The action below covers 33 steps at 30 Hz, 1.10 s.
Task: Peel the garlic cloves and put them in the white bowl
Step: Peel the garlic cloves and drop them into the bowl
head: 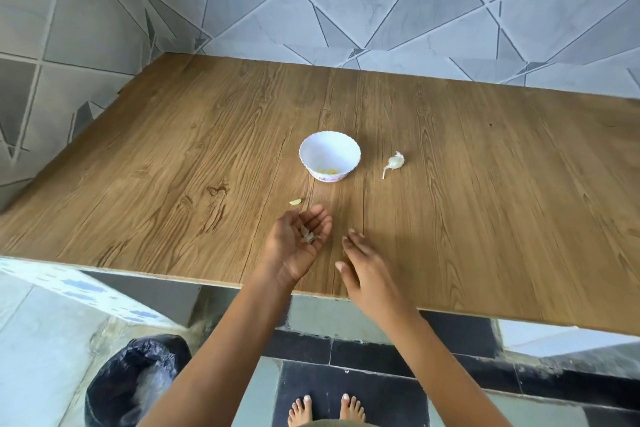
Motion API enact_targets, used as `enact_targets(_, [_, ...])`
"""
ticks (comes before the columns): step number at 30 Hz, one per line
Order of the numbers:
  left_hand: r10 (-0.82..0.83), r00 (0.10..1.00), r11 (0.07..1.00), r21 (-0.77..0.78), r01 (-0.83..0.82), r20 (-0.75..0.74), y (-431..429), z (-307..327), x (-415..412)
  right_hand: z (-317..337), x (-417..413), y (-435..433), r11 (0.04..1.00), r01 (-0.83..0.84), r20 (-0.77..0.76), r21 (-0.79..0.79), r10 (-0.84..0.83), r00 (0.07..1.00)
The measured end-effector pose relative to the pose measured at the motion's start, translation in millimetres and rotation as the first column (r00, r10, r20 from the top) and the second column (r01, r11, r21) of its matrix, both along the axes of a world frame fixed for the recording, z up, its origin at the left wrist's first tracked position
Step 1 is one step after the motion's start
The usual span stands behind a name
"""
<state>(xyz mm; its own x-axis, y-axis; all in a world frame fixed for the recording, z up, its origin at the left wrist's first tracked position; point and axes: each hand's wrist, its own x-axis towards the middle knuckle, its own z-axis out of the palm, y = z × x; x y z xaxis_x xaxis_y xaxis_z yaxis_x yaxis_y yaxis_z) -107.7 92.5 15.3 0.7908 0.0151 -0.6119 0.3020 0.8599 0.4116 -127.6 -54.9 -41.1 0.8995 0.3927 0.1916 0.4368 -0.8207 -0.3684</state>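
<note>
Cradles papery skins (307,236) in the loosely cupped left hand (298,246), probably for the bin (138,381) at seven o'clock; holds the right hand (365,270) flat, empty. Has peeled cloves (327,170) in the white bowl (329,147) at twelve o'clock.

Wooden table (485,218), few things on it.
A white bowl (311,149) stands near the middle. A garlic piece (395,162) with its stalk lies just beside the bowl, apart from it. One small pale clove (295,202) (peeled, it seems) lies nearer the front edge.

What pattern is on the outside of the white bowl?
The white bowl has a pink floral band near its base; head view.
</note>
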Motion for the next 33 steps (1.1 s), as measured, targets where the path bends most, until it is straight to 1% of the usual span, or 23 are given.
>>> enact_targets(3, [-0.007, 1.0, 1.0, 0.015, 0.007, 0.002, 1.9, 0.7, 0.8, 8.3, -13.9, 7.0, 0.998, -0.059, 0.086, -0.018, 0.061, 0.994])
enact_targets(6, [-0.003, 1.0, 0.999, 0.032, 0.003, 0.011, 4.9, 3.2, 0.9, 13.2, -13.0, 3.0, 0.993, -0.077, 0.055, 0.092, 0.072, 0.996])
enact_targets(8, [0.0, 1.0, 0.999, 0.039, 0.0, 0.016, 6.8, 5.4, 0.8, 14.4, -4.8, -6.3, 0.993, 0.013, 0.072, 0.121, -0.021, 0.997])
enact_targets(11, [0.015, 0.999, 0.999, 0.033, -0.016, 0.029, 9.9, 7.4, -0.7, 20.6, 2.7, -16.2, 0.982, 0.185, 0.036, 0.046, -0.187, 0.982])
enact_targets(13, [0.02, 0.999, 0.999, 0.028, -0.021, 0.029, 11.2, 7.7, -1.8, 21.7, 2.0, -15.2, 0.977, 0.209, -0.007, 0.034, -0.209, 0.978])
enact_targets(15, [0.023, 0.999, 0.999, 0.025, -0.023, 0.028, 10.9, 7.6, -2.6, 21.9, 2.2, -11.2, 0.975, 0.201, -0.077, 0.099, -0.194, 0.978])
enact_targets(19, [0.023, 0.999, 0.999, 0.027, -0.024, 0.033, 10.9, 7.0, -4.3, 23.9, 9.5, 2.5, 0.967, 0.164, -0.171, 0.196, -0.132, 0.977])
enact_targets(22, [0.037, 0.999, 0.999, 0.021, -0.037, 0.034, 12.1, 7.4, -4.6, 26.8, 11.9, 12.1, 0.963, 0.137, -0.202, 0.234, -0.09, 0.975])
enact_targets(25, [0.052, 0.998, 0.998, 0.015, -0.053, 0.041, 14.8, 7.3, -4.9, 31.0, 15.4, 5.9, 0.961, 0.149, -0.218, 0.234, -0.098, 0.971])
enact_targets(29, [0.065, 0.997, 0.998, 0.006, -0.065, 0.045, 19.4, 4.3, -4.8, 34.1, 14.3, -6.4, 0.979, 0.103, -0.246, 0.177, -0.057, 0.968])
enact_targets(33, [0.059, 0.997, 0.998, 0.011, -0.06, 0.043, 18.3, 2.3, -5.6, 34.4, 18.7, 3.2, 0.98, 0.085, -0.263, 0.18, -0.035, 0.964])
